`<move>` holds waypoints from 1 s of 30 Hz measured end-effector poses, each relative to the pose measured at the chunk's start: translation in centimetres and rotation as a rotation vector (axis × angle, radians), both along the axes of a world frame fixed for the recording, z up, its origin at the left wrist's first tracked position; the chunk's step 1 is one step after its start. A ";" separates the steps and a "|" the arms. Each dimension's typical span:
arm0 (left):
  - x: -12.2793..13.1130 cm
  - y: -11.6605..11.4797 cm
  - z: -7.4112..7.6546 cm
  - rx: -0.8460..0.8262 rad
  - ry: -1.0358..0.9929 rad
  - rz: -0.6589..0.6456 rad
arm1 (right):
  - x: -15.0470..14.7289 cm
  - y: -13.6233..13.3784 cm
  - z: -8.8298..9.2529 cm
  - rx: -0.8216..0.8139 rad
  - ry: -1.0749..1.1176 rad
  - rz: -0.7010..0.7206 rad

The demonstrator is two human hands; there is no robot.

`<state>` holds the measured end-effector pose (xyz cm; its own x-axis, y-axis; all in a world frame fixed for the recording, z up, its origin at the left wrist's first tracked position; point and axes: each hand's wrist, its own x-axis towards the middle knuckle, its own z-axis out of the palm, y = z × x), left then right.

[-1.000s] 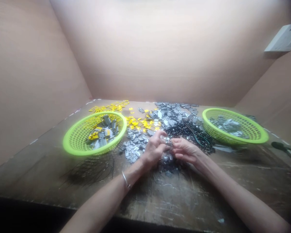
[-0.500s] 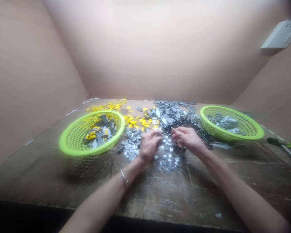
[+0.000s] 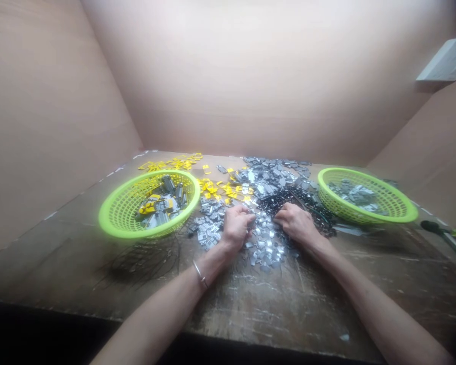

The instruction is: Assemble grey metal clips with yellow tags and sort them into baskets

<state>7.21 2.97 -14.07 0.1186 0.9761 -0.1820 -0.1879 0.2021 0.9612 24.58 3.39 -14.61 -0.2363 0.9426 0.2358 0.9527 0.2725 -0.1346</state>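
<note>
My left hand (image 3: 237,225) is closed, its thumb and fingers pinched above the heap of small shiny metal pieces (image 3: 266,246); whatever it holds is too small to make out. My right hand (image 3: 294,222) is closed too, palm down, fingertips at the edge between those shiny pieces and a pile of small dark parts (image 3: 283,197). Its fingertips are partly hidden, so any held piece does not show. Left of my left hand lie flat grey metal parts (image 3: 209,230). Behind both hands spreads a heap of grey plates (image 3: 268,175).
A green basket (image 3: 108,230) at left holds grey and yellow parts. Another green basket (image 3: 406,215) at right holds grey pieces. Yellow frames (image 3: 171,165) lie scattered at the back. A dark-headed rod (image 3: 446,235) rests far right. Board walls (image 3: 251,101) enclose the table (image 3: 251,314).
My right hand has turned palm down and lowered onto the pile's edge. My left hand stays pinched in nearly the same place. The whole view has shifted slightly.
</note>
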 end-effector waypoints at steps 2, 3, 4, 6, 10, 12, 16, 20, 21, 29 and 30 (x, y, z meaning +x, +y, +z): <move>0.1 -0.1 -0.1 -0.032 -0.010 -0.037 | 0.1 0.0 -0.1 0.047 -0.039 0.028; 0.1 -0.1 -0.2 -0.043 -0.019 -0.053 | 0.1 0.0 -0.1 0.057 -0.055 0.052; 0.1 -0.1 -0.3 -0.050 -0.027 -0.066 | 0.2 0.0 0.0 0.061 -0.065 0.080; 0.1 -0.1 -0.5 -0.055 -0.041 -0.090 | 0.4 0.1 0.1 0.071 -0.057 0.126; 0.2 -0.2 -0.5 -0.062 -0.014 -0.151 | 0.8 0.2 0.8 0.115 0.133 0.116; 0.2 -0.2 -0.3 -0.088 0.016 -0.179 | 0.8 0.1 1.4 0.105 0.317 0.087; 0.2 -0.3 0.2 -0.137 0.022 -0.237 | -0.1 -0.8 2.2 -0.026 0.623 0.115; 0.2 -0.5 0.3 -0.142 0.021 -0.291 | -1.5 -1.6 2.0 0.060 0.595 0.252; 0.2 -0.5 0.3 -0.136 0.016 -0.305 | -1.7 -1.7 1.9 0.106 0.558 0.288; 0.3 -0.9 0.6 -0.119 -0.049 -0.235 | -2.3 -1.9 1.1 0.289 0.345 0.521; 0.3 -0.9 0.6 -0.134 -0.044 -0.216 | -2.4 -1.9 1.0 0.297 0.333 0.523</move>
